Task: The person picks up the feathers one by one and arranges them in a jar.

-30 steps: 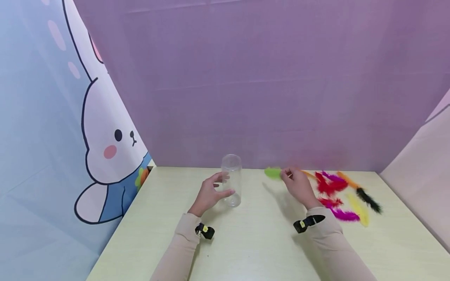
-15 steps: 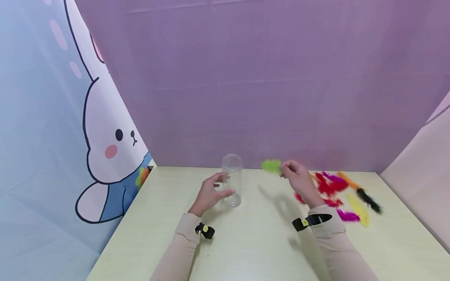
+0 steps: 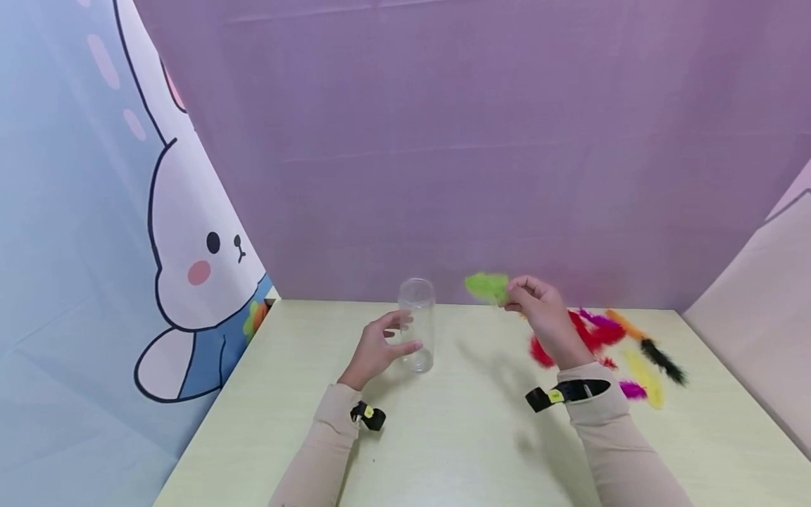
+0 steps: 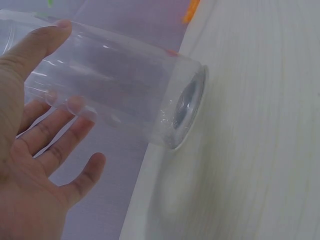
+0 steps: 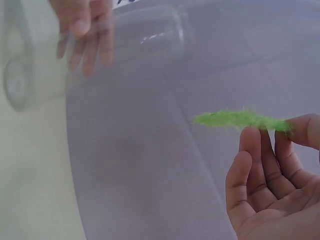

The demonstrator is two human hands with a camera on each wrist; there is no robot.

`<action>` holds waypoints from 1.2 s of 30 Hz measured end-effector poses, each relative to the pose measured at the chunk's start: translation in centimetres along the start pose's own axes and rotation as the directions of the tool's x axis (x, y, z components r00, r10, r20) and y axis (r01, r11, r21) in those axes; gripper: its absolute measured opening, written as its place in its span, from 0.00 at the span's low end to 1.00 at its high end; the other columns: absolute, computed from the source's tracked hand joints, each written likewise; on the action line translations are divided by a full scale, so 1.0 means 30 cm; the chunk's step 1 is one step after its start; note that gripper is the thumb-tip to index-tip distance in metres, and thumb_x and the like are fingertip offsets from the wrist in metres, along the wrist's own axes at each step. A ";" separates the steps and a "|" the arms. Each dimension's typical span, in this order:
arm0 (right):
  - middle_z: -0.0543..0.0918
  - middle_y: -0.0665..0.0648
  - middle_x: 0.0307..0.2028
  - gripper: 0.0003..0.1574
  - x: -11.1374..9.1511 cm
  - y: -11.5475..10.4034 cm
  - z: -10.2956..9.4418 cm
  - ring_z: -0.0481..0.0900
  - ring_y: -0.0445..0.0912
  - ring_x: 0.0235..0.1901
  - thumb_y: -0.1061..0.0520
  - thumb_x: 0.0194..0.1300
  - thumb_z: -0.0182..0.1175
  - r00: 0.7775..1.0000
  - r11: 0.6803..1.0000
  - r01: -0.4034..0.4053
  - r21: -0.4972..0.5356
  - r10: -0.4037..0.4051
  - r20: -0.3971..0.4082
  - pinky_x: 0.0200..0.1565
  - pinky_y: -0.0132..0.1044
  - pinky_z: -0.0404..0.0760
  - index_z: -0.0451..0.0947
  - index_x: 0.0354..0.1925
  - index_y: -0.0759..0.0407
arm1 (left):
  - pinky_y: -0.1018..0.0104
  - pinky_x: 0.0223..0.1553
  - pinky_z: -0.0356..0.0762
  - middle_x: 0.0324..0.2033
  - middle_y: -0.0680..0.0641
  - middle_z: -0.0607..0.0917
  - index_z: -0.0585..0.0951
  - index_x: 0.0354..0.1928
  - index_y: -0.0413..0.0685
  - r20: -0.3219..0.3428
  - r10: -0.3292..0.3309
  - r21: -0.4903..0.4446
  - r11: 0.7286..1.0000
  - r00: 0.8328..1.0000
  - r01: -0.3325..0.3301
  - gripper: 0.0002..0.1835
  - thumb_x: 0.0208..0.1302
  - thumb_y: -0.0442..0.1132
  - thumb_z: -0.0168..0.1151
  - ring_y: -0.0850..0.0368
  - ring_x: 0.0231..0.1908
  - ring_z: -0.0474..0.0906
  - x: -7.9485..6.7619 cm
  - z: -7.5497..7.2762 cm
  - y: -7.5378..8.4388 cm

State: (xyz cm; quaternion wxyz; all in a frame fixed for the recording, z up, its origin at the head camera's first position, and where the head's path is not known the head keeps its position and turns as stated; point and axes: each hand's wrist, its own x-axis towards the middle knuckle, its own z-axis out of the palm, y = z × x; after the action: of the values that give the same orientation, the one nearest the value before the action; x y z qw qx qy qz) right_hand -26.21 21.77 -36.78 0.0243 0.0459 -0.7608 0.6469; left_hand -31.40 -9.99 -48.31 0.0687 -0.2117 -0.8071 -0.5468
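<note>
A tall clear plastic jar (image 3: 419, 327) stands upright near the back of the table. My left hand (image 3: 378, 350) grips it from the left side, thumb in front and fingers behind; the left wrist view shows the thumb and fingertips against the clear wall of the jar (image 4: 120, 80). Right of the jar, my right hand (image 3: 538, 310) pinches a fluffy light-green feather (image 3: 486, 286) by one end, between thumb and fingertips. The feather (image 5: 240, 119) points left toward the jar and is held up off the table, at about the height of the jar's rim.
Several loose feathers lie on the right of the table: red (image 3: 586, 334), orange (image 3: 626, 324), black (image 3: 662, 359), yellow (image 3: 645, 377) and magenta (image 3: 633, 390), some partly behind my right wrist. A purple cloth (image 3: 469, 155) hangs along the table's back edge.
My right hand has lifted the green feather from just over the table's back part up to the height of the jar's rim. The left hand and jar have stayed put.
</note>
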 end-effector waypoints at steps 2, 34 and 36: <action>0.77 0.53 0.47 0.22 0.001 -0.012 0.004 0.83 0.44 0.47 0.43 0.77 0.56 1.000 0.999 0.008 0.031 -0.008 0.007 0.53 0.25 0.83 0.74 0.51 0.61 | 0.40 0.62 0.76 0.57 0.43 0.87 0.79 0.65 0.52 0.005 0.002 -0.001 1.000 1.000 -0.002 0.35 0.54 0.46 0.80 0.47 0.55 0.81 0.001 0.000 0.000; 0.81 0.50 0.36 0.08 0.024 -0.108 0.158 0.80 0.43 0.38 0.53 0.78 0.56 0.989 0.942 -0.027 0.335 -0.023 0.143 0.48 0.33 0.84 0.77 0.42 0.56 | 0.38 0.62 0.76 0.57 0.41 0.86 0.78 0.65 0.43 0.012 0.000 -0.005 1.000 1.000 0.000 0.37 0.54 0.46 0.80 0.45 0.56 0.81 0.001 -0.001 -0.005; 0.80 0.49 0.35 0.08 0.026 -0.106 0.167 0.80 0.42 0.37 0.53 0.78 0.56 0.989 0.942 -0.036 0.333 -0.014 0.146 0.47 0.33 0.84 0.77 0.42 0.55 | 0.38 0.62 0.75 0.57 0.40 0.86 0.77 0.65 0.43 0.016 0.002 -0.006 1.000 1.000 -0.002 0.37 0.54 0.47 0.80 0.44 0.57 0.81 0.001 -0.001 -0.004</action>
State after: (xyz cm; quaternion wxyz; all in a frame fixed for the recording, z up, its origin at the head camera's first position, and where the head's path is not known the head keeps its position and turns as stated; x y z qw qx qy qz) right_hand -26.57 16.29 -34.40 -0.0435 0.0923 -0.6397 0.7618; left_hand -31.49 -10.03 -48.39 0.0621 -0.2169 -0.8058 -0.5475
